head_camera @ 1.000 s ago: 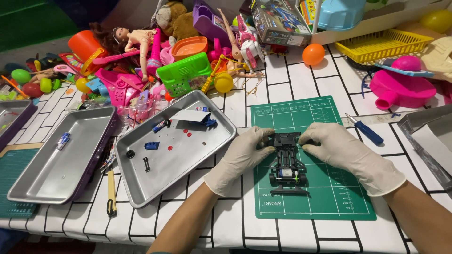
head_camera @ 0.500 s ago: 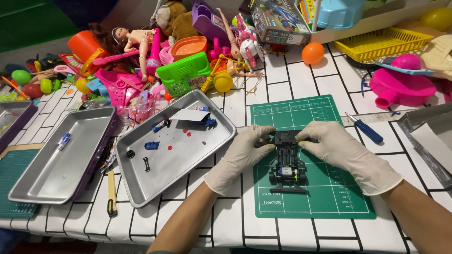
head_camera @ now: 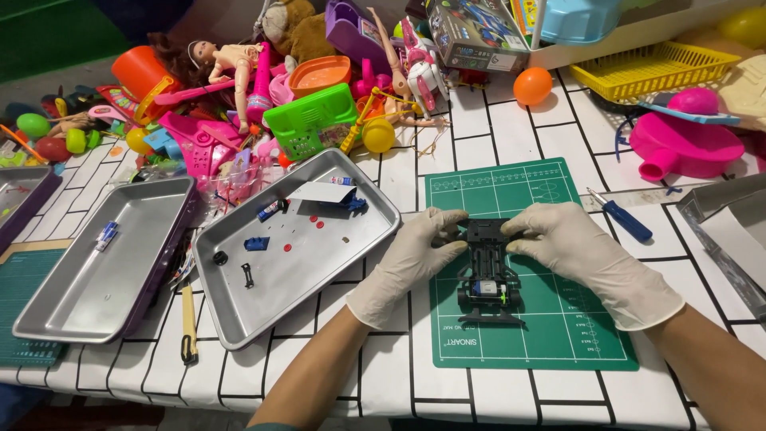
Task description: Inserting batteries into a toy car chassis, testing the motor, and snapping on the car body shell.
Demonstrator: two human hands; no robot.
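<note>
A black toy car chassis [head_camera: 488,271] lies on a green cutting mat [head_camera: 550,335], its rear wheels toward me. My left hand [head_camera: 411,259], in a white glove, grips the chassis front from the left. My right hand [head_camera: 586,259], also gloved, pinches the same end from the right. Both hands rest on the mat. A metal tray [head_camera: 239,311] just left of my left hand holds several small blue, red and black parts and a white card.
A second metal tray [head_camera: 72,295] lies further left. A blue-handled screwdriver [head_camera: 621,215] lies right of the mat. A yellow-handled tool [head_camera: 188,323] sits between the trays. Piled toys, a doll, balls, a pink pot [head_camera: 686,144] and a yellow basket [head_camera: 654,68] fill the back.
Both hands stay on the front of the chassis with only slight finger shifts. The chassis has not visibly moved.
</note>
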